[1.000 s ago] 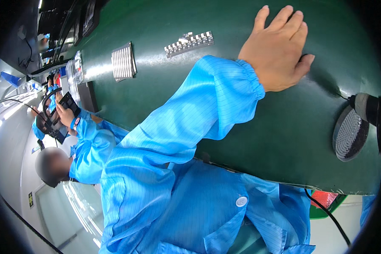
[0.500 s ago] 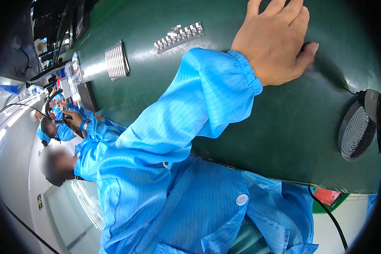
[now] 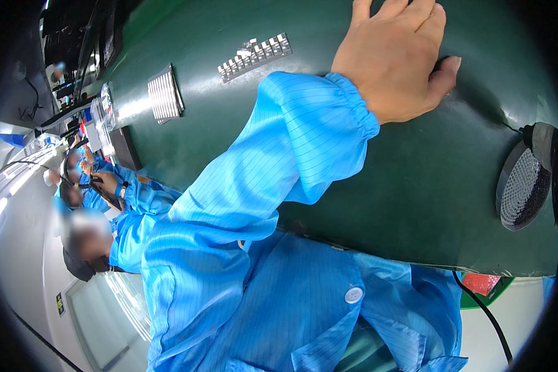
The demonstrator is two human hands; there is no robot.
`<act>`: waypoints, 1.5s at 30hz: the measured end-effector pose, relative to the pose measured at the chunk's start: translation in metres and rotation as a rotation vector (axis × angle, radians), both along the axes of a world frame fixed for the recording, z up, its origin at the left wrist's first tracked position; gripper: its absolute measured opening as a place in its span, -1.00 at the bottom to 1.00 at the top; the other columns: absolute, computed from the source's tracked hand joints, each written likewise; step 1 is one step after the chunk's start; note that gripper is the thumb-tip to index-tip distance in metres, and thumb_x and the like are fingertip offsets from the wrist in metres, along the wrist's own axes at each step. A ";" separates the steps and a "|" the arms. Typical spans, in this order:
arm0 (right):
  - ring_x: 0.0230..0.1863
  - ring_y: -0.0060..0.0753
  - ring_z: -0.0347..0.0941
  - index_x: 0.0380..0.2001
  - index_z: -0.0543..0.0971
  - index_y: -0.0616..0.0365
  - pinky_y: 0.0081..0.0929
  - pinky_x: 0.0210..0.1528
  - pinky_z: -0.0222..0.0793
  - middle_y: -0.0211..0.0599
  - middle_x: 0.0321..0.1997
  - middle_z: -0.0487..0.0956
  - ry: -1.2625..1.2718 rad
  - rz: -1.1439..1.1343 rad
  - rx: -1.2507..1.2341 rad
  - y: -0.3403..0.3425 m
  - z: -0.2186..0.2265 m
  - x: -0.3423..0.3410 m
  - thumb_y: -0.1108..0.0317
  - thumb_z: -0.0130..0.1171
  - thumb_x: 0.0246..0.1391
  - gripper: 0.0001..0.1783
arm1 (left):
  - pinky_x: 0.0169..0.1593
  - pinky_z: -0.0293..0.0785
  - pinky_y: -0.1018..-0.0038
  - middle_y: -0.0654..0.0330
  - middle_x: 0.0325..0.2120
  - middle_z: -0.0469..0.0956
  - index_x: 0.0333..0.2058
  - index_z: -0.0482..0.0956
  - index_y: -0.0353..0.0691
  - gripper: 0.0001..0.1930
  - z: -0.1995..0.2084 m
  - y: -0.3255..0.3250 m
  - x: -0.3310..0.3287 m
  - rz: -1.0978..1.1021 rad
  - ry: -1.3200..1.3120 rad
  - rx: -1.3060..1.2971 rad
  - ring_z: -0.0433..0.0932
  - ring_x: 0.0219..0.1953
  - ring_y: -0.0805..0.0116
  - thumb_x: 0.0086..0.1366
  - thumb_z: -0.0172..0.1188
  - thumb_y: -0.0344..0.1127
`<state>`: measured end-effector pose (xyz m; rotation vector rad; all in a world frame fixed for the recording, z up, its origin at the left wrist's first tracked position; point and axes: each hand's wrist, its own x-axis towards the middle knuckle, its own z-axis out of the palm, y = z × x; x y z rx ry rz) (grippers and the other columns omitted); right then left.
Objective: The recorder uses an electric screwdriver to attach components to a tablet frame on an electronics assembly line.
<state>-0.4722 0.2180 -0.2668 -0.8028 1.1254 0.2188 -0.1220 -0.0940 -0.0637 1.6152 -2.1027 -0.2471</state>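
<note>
Left hand (image 3: 395,62) flat on green mat (image 3: 366,186), fingers spread and loose, grasping nothing; row of small metal parts (image 3: 254,56) well apart, further left; ribbed metal block (image 3: 164,94) beyond; round mesh disc (image 3: 522,186) near right edge; right hand unseen.

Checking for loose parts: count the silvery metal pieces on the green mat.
2. A square ribbed piece lies near the mat's left edge; a long toothed strip lies between it and the left hand. The blue sleeve may hide more.
</note>
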 end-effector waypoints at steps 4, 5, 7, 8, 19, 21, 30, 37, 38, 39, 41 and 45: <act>-0.24 -0.23 0.53 -0.10 0.50 0.28 -0.38 -0.17 0.45 -0.16 -0.22 0.59 -0.004 -0.006 -0.004 0.007 0.001 -0.001 0.32 0.16 0.02 -0.62 | 0.23 0.04 0.04 -0.20 0.13 0.24 0.06 0.26 -0.54 -0.44 0.000 0.001 -0.002 0.007 -0.013 0.082 0.15 0.24 -0.03 0.26 -0.04 -0.14; -0.24 -0.23 0.53 -0.09 0.50 0.28 -0.38 -0.17 0.45 -0.16 -0.21 0.59 -0.009 -0.004 -0.003 0.009 0.002 0.000 0.32 0.16 0.02 -0.62 | 0.23 0.04 0.04 -0.20 0.13 0.24 0.06 0.26 -0.54 -0.44 -0.003 0.003 -0.002 0.007 0.005 0.014 0.15 0.24 -0.02 0.26 -0.04 -0.15; -0.23 -0.22 0.53 -0.09 0.49 0.28 -0.38 -0.16 0.45 -0.15 -0.21 0.59 -0.002 0.001 -0.005 0.011 0.003 -0.003 0.32 0.16 0.02 -0.62 | 0.23 0.04 0.04 -0.20 0.13 0.24 0.06 0.26 -0.54 -0.44 -0.006 0.003 -0.002 0.006 0.023 0.021 0.15 0.24 -0.02 0.26 -0.04 -0.15; -0.23 -0.22 0.53 -0.09 0.49 0.28 -0.37 -0.16 0.45 -0.15 -0.21 0.59 0.012 0.003 -0.007 0.011 0.003 -0.008 0.32 0.16 0.02 -0.62 | 0.23 0.04 0.05 -0.19 0.12 0.25 0.07 0.26 -0.54 -0.44 -0.011 0.003 -0.003 0.002 0.047 0.026 0.15 0.24 -0.01 0.26 -0.04 -0.15; -0.20 -0.20 0.52 -0.06 0.48 0.28 -0.36 -0.13 0.44 -0.14 -0.18 0.59 -0.022 0.027 -0.098 0.000 0.006 0.012 0.32 0.16 0.03 -0.60 | 0.25 0.00 0.02 -0.07 0.12 0.29 0.04 0.32 -0.47 -0.44 -0.019 0.001 0.002 0.042 -0.045 -0.067 0.15 0.24 0.06 0.23 -0.01 -0.09; -0.20 -0.19 0.52 -0.06 0.48 0.28 -0.36 -0.12 0.44 -0.14 -0.18 0.58 -0.029 0.019 -0.138 -0.006 0.004 0.017 0.32 0.16 0.03 -0.60 | 0.26 -0.03 -0.01 0.00 0.10 0.32 0.01 0.38 -0.42 -0.45 -0.025 0.001 -0.001 0.065 -0.114 -0.155 0.15 0.25 0.09 0.21 0.02 -0.05; -0.17 -0.18 0.52 -0.04 0.47 0.28 -0.34 -0.09 0.44 -0.12 -0.16 0.58 -0.025 -0.062 -0.425 -0.061 -0.005 0.035 0.31 0.15 0.04 -0.58 | 0.26 -0.03 0.00 -0.05 0.13 0.30 0.02 0.37 -0.42 -0.47 -0.021 0.004 -0.007 0.072 -0.020 -0.100 0.15 0.25 0.07 0.21 0.05 -0.10; -0.16 -0.16 0.51 -0.02 0.46 0.28 -0.33 -0.07 0.43 -0.11 -0.14 0.58 0.020 -0.117 -0.636 -0.079 0.018 0.043 0.31 0.15 0.04 -0.57 | 0.31 -0.10 0.06 -0.02 0.17 0.24 0.05 0.34 -0.42 -0.48 -0.012 0.005 0.000 0.054 0.020 -0.055 0.09 0.29 0.10 0.25 0.00 -0.11; -0.15 -0.16 0.51 -0.02 0.46 0.28 -0.33 -0.07 0.43 -0.11 -0.14 0.57 0.035 -0.126 -0.664 -0.079 0.023 0.042 0.31 0.15 0.04 -0.57 | 0.31 -0.10 0.06 -0.02 0.18 0.24 0.05 0.34 -0.43 -0.47 -0.013 0.005 0.003 0.061 0.008 -0.060 0.09 0.29 0.10 0.26 -0.01 -0.11; -0.15 -0.16 0.51 -0.02 0.46 0.28 -0.33 -0.07 0.43 -0.11 -0.14 0.57 0.055 -0.132 -0.694 -0.080 0.028 0.038 0.31 0.15 0.04 -0.57 | 0.31 -0.11 0.07 -0.02 0.18 0.23 0.05 0.33 -0.43 -0.47 -0.014 0.005 0.003 0.070 0.001 -0.066 0.08 0.29 0.10 0.26 -0.02 -0.11; -0.14 -0.15 0.51 -0.01 0.45 0.28 -0.33 -0.06 0.43 -0.11 -0.13 0.57 0.090 -0.145 -0.751 -0.083 0.037 0.033 0.31 0.15 0.04 -0.57 | 0.32 -0.12 0.07 -0.03 0.19 0.22 0.07 0.32 -0.44 -0.46 -0.011 0.006 0.000 0.056 0.003 -0.073 0.07 0.30 0.09 0.27 -0.04 -0.10; -0.13 -0.15 0.51 -0.01 0.45 0.28 -0.32 -0.05 0.43 -0.10 -0.12 0.57 0.131 -0.181 -0.846 -0.085 0.044 0.035 0.31 0.15 0.04 -0.56 | 0.32 -0.14 0.06 -0.03 0.20 0.21 0.08 0.31 -0.44 -0.46 -0.013 0.010 0.006 0.027 0.016 -0.022 0.04 0.31 0.09 0.28 -0.04 -0.10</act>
